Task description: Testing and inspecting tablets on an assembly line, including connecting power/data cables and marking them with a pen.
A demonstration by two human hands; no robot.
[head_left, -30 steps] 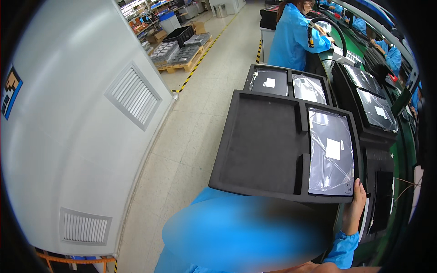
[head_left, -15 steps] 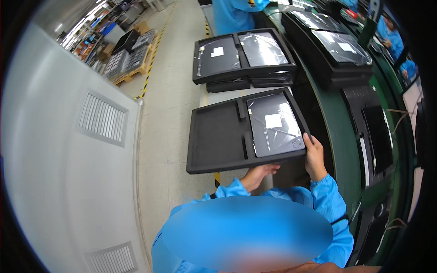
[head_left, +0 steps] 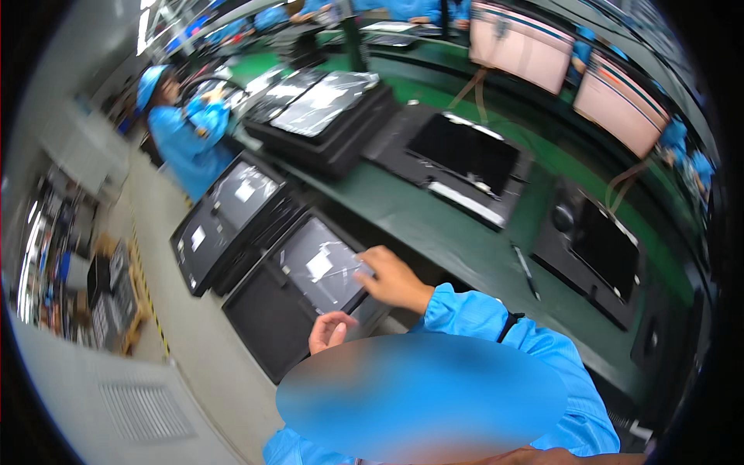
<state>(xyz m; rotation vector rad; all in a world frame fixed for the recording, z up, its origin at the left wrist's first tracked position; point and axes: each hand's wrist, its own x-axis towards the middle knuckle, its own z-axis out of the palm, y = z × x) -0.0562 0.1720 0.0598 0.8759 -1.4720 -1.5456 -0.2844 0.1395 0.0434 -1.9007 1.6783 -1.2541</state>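
A black foam tray lies at a slant in front of me. One of its compartments is bare, and the other holds a tablet in clear film with a white label. My right hand is at the tray's right edge, fingers reaching over the edge beside the tablet; whether they press on it is hard to see. My left hand is by the tray's near edge, fingers loosely bent and apart with nothing in them. A blurred oval covers part of my left arm.
Beyond the tray stands a stack of black trays with wrapped tablets. A green workbench runs along the right, bearing another tray stack, black fixtures with dark screens and a pen. A co-worker in blue is at the far left.
My view has swung right, bringing more of the bench into sight. The right hand has shifted from gripping the tray's corner to lying over its edge. The left hand remains near the tray's front.
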